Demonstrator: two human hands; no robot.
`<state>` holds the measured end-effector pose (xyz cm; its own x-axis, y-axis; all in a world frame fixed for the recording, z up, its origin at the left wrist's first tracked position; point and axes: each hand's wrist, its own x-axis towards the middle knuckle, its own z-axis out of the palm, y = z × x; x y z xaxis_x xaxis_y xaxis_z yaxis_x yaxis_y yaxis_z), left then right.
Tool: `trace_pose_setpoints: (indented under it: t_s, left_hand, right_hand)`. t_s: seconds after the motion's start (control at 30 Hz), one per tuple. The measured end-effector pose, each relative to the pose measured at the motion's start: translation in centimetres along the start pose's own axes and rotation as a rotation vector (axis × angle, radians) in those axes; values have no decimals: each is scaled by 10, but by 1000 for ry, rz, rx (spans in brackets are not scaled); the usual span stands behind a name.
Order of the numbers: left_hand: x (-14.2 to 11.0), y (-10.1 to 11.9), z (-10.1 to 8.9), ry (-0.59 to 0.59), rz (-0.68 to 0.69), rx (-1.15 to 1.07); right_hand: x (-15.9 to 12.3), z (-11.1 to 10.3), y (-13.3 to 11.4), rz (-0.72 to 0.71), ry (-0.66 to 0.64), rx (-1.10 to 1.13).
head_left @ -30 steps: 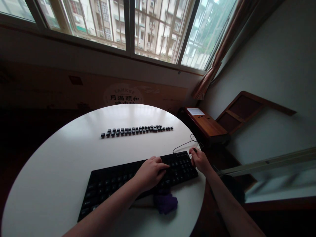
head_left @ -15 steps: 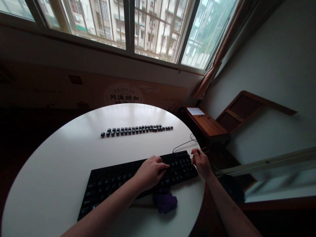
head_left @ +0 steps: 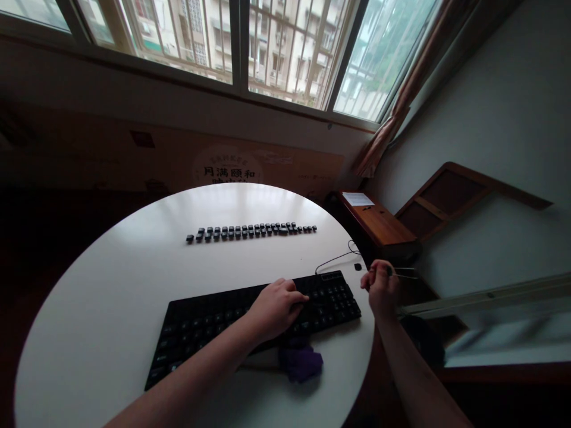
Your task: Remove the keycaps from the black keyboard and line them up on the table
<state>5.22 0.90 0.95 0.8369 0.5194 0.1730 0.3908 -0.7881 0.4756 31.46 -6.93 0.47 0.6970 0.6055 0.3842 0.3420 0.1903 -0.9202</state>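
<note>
A black keyboard lies at a slant on the round white table. My left hand rests on its right-middle part, fingers bent together and pressed against the keys. My right hand is closed on a wire keycap puller, whose thin metal wires point right, past the table edge. Just left of that hand, a loose black keycap lies on the table. Beyond the keyboard, several more black keycaps stand lined up in two rows.
A purple cloth lies by the keyboard's near edge. The keyboard cable runs off the table's right side. Behind that side stands a wooden side table with paper on it. Barred windows are ahead.
My right hand has moved right, away from the keyboard, and the puller's wires now point outward. A loose keycap now shows beside it. My left hand has stayed on the keyboard.
</note>
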Motion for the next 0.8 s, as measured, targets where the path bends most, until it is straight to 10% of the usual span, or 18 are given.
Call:
trace_pose_setpoints:
  t_s: [0.37, 0.8]
  left_hand:
    - [-12, 12, -20, 162, -9, -301]
    - [-17, 12, -25, 208, -128, -443]
  right_hand:
    - [-67, 30, -72, -153, -776, 70]
    - [-56, 34, -95, -541, -589, -330]
